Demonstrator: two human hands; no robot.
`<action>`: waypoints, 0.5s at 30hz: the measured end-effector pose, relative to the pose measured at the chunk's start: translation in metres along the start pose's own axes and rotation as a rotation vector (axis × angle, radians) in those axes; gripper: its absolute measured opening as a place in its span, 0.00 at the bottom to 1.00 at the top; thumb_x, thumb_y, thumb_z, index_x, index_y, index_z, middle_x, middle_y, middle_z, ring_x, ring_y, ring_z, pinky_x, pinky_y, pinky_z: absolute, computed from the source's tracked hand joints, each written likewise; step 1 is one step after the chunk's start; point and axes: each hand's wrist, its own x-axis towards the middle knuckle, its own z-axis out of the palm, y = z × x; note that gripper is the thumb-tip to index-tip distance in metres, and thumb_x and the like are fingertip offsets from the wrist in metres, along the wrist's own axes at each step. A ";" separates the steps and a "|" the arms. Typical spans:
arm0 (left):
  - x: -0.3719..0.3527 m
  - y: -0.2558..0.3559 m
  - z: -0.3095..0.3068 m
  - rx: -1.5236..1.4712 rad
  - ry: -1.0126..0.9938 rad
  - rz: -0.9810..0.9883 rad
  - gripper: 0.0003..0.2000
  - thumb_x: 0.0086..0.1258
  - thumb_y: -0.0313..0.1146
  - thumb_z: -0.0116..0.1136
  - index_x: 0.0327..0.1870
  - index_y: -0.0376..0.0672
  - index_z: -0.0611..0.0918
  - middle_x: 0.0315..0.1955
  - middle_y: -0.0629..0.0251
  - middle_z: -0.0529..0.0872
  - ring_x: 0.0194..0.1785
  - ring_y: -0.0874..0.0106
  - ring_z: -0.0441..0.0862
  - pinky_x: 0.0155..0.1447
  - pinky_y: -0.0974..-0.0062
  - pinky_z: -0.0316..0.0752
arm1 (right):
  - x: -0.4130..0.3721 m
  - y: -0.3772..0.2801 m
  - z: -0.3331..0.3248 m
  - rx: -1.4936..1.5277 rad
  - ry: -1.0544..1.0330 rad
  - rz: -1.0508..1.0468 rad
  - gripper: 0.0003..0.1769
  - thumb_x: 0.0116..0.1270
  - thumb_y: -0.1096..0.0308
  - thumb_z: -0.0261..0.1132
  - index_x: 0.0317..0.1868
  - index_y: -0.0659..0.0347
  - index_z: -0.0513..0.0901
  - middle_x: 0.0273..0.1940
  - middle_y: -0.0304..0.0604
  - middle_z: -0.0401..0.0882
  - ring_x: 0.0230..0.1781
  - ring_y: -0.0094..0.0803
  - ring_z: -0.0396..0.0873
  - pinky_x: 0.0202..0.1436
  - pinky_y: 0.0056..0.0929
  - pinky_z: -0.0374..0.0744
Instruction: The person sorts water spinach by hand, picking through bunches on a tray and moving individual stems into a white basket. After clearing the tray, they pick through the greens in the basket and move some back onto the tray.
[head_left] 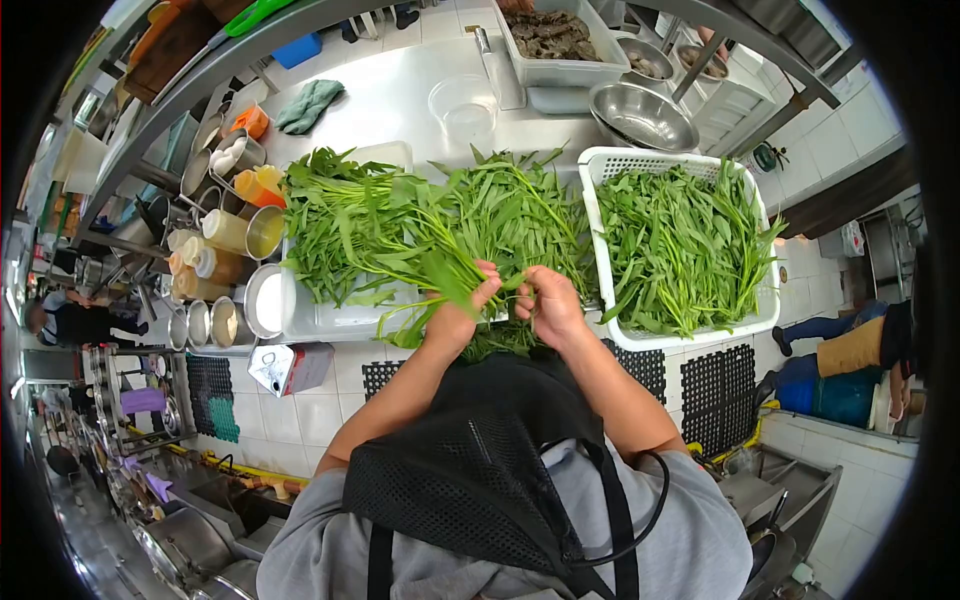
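Note:
Long green leafy stems (425, 225) are held in my left hand (465, 305), its fingers wrapped round their lower ends. Just to the right, my right hand (548, 305) is closed, its fingertips pinching a piece of green stem close to the bunch. More greens (520, 215) are heaped in front of both hands, on and around a pale tray (305, 322). To the right stands a white perforated basket (592, 215) full of the same leafy stems (680, 245). Some greens (500, 340) also show below my hands, against the black apron (470, 440).
Sauce bottles (225, 230) and metal pots (265, 300) line the left side. A cleaver (498, 70), a steel bowl (643, 115) and a tub of dark food (560, 45) are at the back. A green cloth (310, 105) lies back left. People stand at far left and right.

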 end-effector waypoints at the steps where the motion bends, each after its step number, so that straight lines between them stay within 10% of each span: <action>1: 0.001 0.004 0.000 0.006 0.023 -0.001 0.08 0.66 0.32 0.65 0.41 0.40 0.82 0.48 0.61 0.83 0.50 0.70 0.78 0.60 0.70 0.69 | -0.004 -0.006 0.001 -0.012 -0.019 -0.023 0.03 0.67 0.71 0.59 0.37 0.62 0.77 0.28 0.41 0.77 0.21 0.26 0.72 0.24 0.27 0.73; 10: 0.022 0.010 -0.036 -0.179 0.144 -0.001 0.07 0.65 0.27 0.63 0.41 0.36 0.81 0.38 0.62 0.85 0.41 0.72 0.81 0.53 0.71 0.73 | -0.028 0.023 -0.055 -1.006 -0.010 -0.234 0.06 0.64 0.71 0.62 0.37 0.66 0.80 0.27 0.35 0.80 0.23 0.19 0.71 0.30 0.20 0.72; 13: 0.020 0.018 -0.048 -0.263 0.172 -0.068 0.08 0.64 0.26 0.64 0.41 0.36 0.80 0.35 0.62 0.84 0.36 0.72 0.81 0.45 0.73 0.75 | -0.047 0.025 -0.059 -1.764 -0.241 -0.383 0.12 0.61 0.65 0.65 0.41 0.64 0.83 0.38 0.49 0.84 0.33 0.45 0.81 0.41 0.36 0.79; 15: 0.020 0.015 -0.054 -0.273 0.214 -0.074 0.07 0.63 0.24 0.63 0.40 0.35 0.79 0.31 0.63 0.82 0.32 0.72 0.80 0.39 0.73 0.75 | -0.043 0.029 -0.057 -1.697 -0.229 -0.434 0.12 0.62 0.64 0.65 0.41 0.63 0.83 0.39 0.51 0.84 0.37 0.48 0.81 0.44 0.38 0.78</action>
